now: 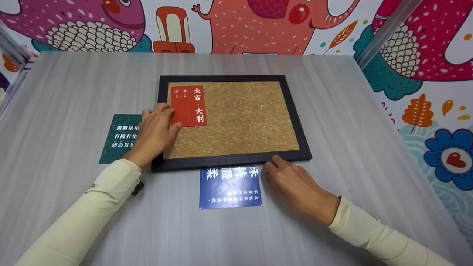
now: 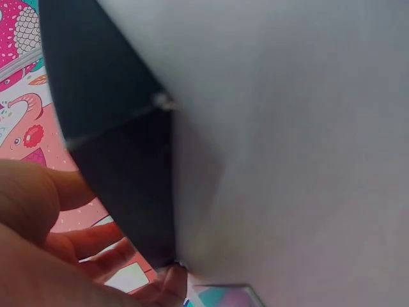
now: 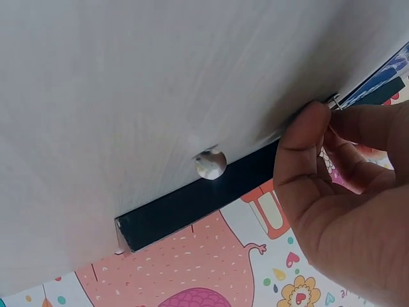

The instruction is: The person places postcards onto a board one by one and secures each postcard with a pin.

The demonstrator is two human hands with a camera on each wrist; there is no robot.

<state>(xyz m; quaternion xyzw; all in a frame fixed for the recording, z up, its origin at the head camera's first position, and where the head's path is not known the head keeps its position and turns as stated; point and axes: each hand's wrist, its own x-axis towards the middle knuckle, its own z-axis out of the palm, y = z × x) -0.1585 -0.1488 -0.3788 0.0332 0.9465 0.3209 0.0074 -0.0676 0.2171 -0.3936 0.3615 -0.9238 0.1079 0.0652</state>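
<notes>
A black-framed cork board (image 1: 240, 122) lies on the table, with a red card (image 1: 190, 105) on its upper left. My left hand (image 1: 157, 129) reaches over the frame's left side, fingertips resting at the card's left edge. In the left wrist view, those fingers are beside the black frame (image 2: 128, 179). My right hand (image 1: 292, 181) is at the frame's front edge, fingers curled. The right wrist view shows its thumb and finger pinching a tiny metal pin-like piece (image 3: 334, 101), mostly hidden. Near it, against the frame, is a small pearly ball (image 3: 211, 164).
A green card (image 1: 118, 138) lies left of the board, partly behind my left hand. In front of the board is a shiny blue card (image 1: 230, 190), its print upside down. A small glinting thing (image 1: 261, 106) sits on the cork. A patterned wall (image 1: 258, 26) borders the table (image 1: 332, 122).
</notes>
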